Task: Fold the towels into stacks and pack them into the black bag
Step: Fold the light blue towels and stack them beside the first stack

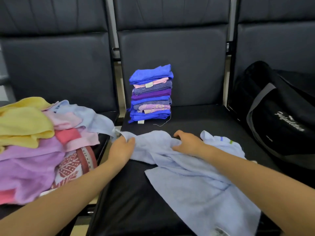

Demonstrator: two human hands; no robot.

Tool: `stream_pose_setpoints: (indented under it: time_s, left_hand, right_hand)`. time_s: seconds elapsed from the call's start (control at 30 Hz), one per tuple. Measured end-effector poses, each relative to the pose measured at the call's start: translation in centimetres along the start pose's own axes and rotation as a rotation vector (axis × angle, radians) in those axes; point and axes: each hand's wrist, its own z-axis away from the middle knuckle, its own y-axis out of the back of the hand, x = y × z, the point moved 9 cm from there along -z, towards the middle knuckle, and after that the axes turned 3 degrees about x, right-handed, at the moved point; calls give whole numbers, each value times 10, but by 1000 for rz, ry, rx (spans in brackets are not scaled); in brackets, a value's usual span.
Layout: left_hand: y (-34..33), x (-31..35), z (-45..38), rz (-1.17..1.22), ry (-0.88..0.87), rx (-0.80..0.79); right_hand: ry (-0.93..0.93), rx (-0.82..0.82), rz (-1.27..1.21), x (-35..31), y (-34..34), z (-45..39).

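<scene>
A light blue towel [196, 181] lies crumpled across the middle black seat [129, 198]. My left hand [121, 148] grips its left edge, fingers curled into the cloth. My right hand [187, 142] holds a bunched fold near the towel's upper middle. Behind them, against the seat back, stands a neat stack of folded towels [150, 94] in blue, purple and pink. The black bag [279, 116] with white lettering sits on the right seat.
A loose pile of unfolded towels [34, 143], yellow, lilac, pink and a red-patterned one, covers the left seat. Dark padded seat backs [172, 48] line the rear. A gap with a metal frame separates the left and middle seats.
</scene>
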Motion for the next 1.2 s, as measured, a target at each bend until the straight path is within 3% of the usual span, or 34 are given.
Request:
stream_pose_setpoints:
  time_s: [0.1, 0.2, 0.3, 0.43, 0.67, 0.73, 0.83, 1.03, 1.2]
  left_hand:
    - [-8, 4, 1, -49, -35, -9]
    - [-8, 8, 1, -73, -12, 14]
    - [-8, 12, 1, -106, -2, 33]
    - [-12, 13, 0, -156, -34, 32]
    - [-13, 10, -4, -62, -23, 30]
    - [-10, 8, -10, 40, 11, 38]
    - [-2, 2, -24, 243, 105, 81]
    - [11, 4, -55, 520, 193, 127]
    - [8, 53, -81, 536, 15, 132]
  right_hand:
    - [35, -77, -36, -11, -7, 5]
    - [9, -10, -164, -7, 8, 15]
    - [-54, -50, -620, -1, 14, 38]
    - [-213, -328, -1244, -2, -5, 49]
    - [-245, -483, -1242, -9, -11, 48]
    - [-146, -364, -1011, -5, -1, 39]
    - [85, -12, -573, -2, 46, 31]
    - [144, 259, -593, 22, 115, 23]
    - [120, 515, -512, 39, 166, -1]
